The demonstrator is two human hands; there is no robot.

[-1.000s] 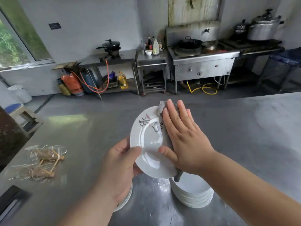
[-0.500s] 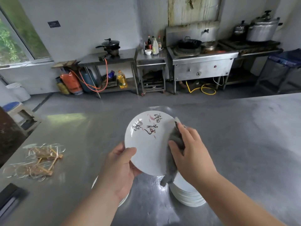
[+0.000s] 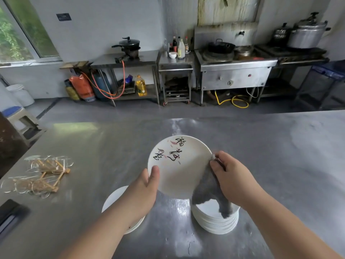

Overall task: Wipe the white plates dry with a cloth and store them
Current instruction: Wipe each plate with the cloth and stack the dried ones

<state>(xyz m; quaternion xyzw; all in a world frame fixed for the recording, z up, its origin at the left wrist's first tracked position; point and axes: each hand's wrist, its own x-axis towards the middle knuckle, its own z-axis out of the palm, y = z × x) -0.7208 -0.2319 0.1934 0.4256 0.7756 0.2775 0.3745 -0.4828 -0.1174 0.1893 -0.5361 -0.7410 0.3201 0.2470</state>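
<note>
Plate [image 3: 179, 165]: seen at a slant a second ago, now turned face-on to the camera; painted characters, then partly under the palm, now fully uncovered.
Right hand [image 3: 231, 176]: moved from lying flat across the plate's upper face to its right rim, fingers now curled and pinching the cloth there.
Cloth [image 3: 209, 187]: formerly spread beneath the palm, now hangs loose below the rim over the right-hand stack [image 3: 214, 223].
Left hand [image 3: 145, 187]: thumb shifted up the left rim.
</note>
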